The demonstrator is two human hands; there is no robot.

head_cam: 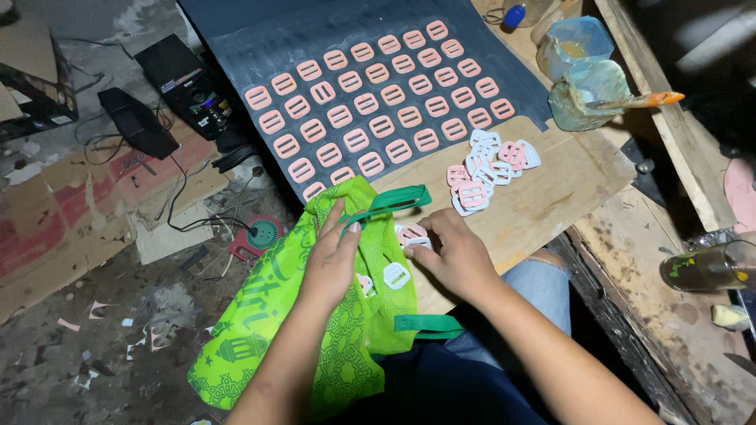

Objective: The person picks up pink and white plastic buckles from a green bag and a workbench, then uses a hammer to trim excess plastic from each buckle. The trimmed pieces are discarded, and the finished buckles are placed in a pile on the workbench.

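Both hands are working at a green bag: the left hand is gripping its edge, and the right hand is pinching a pink buckle. Buckles could be spilling if the bag tips.

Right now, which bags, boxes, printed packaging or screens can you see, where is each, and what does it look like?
Bag: on the lap under the left hand, bright green with darker green print and handles.
Cardboard: flattened on the floor at left, brown with red print.
Box: far left edge, dark, open-sided.
Device: on the floor by the dark mat, black box with a small lit panel.
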